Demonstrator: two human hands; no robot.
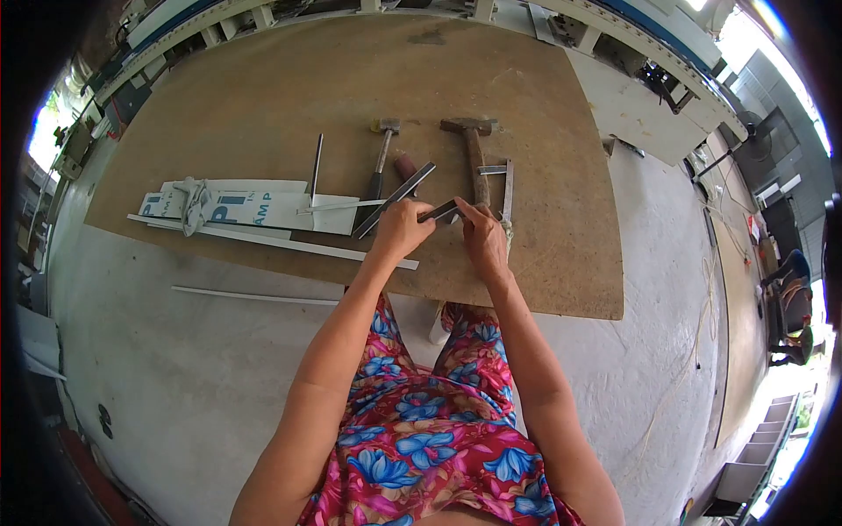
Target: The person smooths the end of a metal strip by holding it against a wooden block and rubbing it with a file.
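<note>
A short dark metal strip (438,210) spans the gap between my hands near the front of the brown board table. My left hand (403,228) grips its left end with curled fingers. My right hand (484,237) pinches the other end, the fingertips partly hidden. Just beyond my left hand a longer dark bar (395,201) lies slanted. A wooden-handled hammer (476,153) lies beyond my right hand, next to a flat metal frame-like piece (508,188). Farther left is a smaller hammer (383,158) with a dark grip.
White printed panels (254,207) lie at the left of the brown table (561,237), with a crumpled grey cloth or glove (192,206) on them. A long white strip (289,245) runs along the front edge. Machinery (605,44) stands behind; a cable (709,289) trails across the right-hand floor.
</note>
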